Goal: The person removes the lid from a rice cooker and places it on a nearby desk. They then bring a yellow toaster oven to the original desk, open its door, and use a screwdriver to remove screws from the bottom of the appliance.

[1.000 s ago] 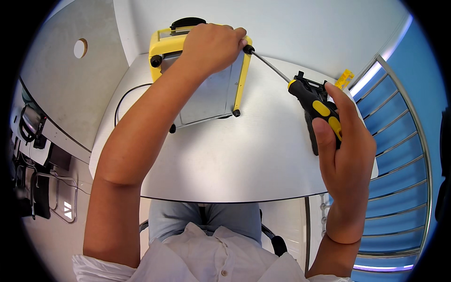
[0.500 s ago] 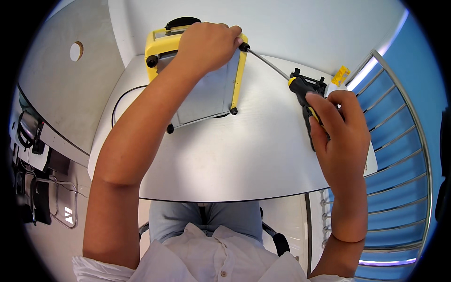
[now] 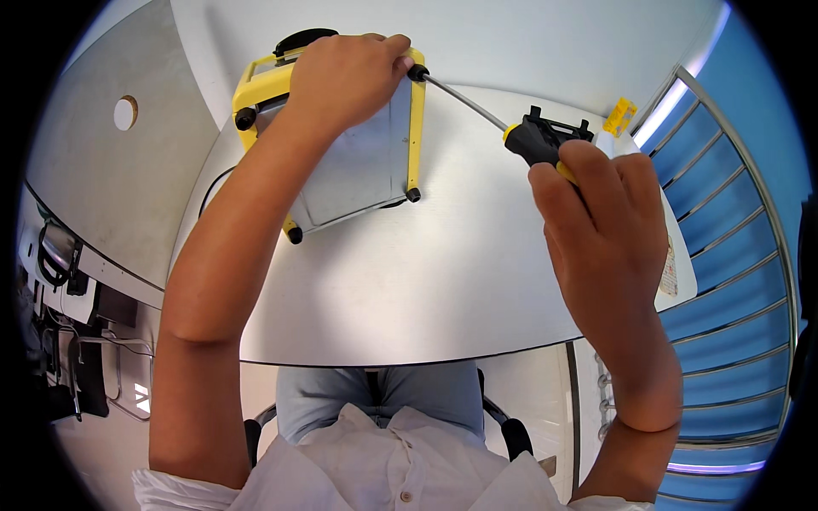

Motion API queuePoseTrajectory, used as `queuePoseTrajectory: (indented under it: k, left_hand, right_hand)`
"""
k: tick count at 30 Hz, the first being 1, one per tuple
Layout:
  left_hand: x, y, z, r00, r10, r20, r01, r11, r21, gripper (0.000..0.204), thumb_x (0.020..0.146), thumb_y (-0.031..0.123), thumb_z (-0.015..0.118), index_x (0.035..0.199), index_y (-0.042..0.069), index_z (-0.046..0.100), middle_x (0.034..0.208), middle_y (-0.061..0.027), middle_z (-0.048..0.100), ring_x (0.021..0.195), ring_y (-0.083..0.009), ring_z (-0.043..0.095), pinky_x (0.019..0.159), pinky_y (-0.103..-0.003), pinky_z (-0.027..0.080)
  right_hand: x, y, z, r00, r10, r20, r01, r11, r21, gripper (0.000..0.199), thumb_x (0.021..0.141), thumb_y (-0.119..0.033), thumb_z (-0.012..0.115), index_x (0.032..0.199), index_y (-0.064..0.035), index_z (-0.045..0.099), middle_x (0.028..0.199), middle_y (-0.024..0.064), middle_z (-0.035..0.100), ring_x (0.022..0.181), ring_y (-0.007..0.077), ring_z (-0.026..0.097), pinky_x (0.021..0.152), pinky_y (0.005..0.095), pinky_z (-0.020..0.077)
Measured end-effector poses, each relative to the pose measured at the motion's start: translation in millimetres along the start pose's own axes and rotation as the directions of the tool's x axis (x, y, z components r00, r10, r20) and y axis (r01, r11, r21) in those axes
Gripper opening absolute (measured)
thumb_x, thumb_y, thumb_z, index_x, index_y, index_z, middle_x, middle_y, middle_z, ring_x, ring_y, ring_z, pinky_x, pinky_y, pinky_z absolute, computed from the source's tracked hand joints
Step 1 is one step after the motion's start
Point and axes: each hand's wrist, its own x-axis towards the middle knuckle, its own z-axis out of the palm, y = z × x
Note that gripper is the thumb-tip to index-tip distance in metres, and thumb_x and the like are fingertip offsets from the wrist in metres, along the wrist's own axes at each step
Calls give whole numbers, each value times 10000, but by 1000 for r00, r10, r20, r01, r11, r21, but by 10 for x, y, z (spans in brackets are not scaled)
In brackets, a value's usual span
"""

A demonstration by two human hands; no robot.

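A yellow-framed appliance [image 3: 362,162] stands tipped on the table, its grey metal underside and black feet facing me. Over its top right edge lies my left hand [image 3: 345,85], fingers curled round the frame near a black foot [image 3: 417,73]. Closed round a black and yellow handle, my right hand [image 3: 607,213] holds a screwdriver [image 3: 530,141]. The long metal shaft slants up to the left, and its tip meets that top right foot. Whether a screw sits inside the foot is hidden.
Behind the screwdriver handle lies a black plastic piece [image 3: 562,129], with a small yellow object [image 3: 619,117] beyond it. The white table [image 3: 409,298] has a curved front edge. A metal railing [image 3: 741,170] runs along the right; a grey panel [image 3: 94,196] stands left.
My right hand has turned on the screwdriver handle, knuckles now more upward. The view has shifted, so the appliance and my left hand appear slightly farther left. The tip stays at the foot.
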Motion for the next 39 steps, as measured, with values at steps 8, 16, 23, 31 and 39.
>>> queuePoseTrajectory:
  k: [8,16,23,31,39]
  left_hand:
    - [0,8,39,993,48,-110,-45,999,27,254,935,324,509,984,126,660,823,-43,686,689,-244,655,590,-373,509]
    - [18,25,30,1000,11,-28,-9,999,51,260,931,307,522,1129,178,630,897,-41,696,764,-250,655,640,-380,507]
    - [6,9,65,988,68,-136,-64,997,32,245,932,329,515,1014,145,655,807,-32,678,689,-248,648,582,-378,505]
    - [-8,5,98,986,64,-151,-59,998,38,249,932,332,516,998,143,664,800,-30,681,687,-238,651,580,-373,503]
    - [16,38,51,999,4,-35,-3,999,32,270,934,324,517,1127,179,639,894,-44,694,759,-252,653,625,-390,497]
  right_hand:
    - [-215,185,153,932,294,213,-357,851,384,379,772,-55,688,1140,-58,599,890,108,636,720,227,619,674,299,498]
    - [-319,84,260,951,302,64,-298,845,445,340,764,-67,719,1086,-60,612,791,67,526,636,207,553,532,320,438]
    - [-256,22,126,954,284,93,-297,865,405,353,769,-62,723,1099,-17,606,790,68,511,614,193,537,521,315,438]
    - [-117,-22,42,944,307,124,-331,864,380,285,804,-60,687,1077,-19,613,771,92,539,589,211,548,523,316,431]
    - [292,96,-250,959,230,163,-255,955,150,169,814,-79,650,957,11,638,729,124,601,608,231,575,573,315,435]
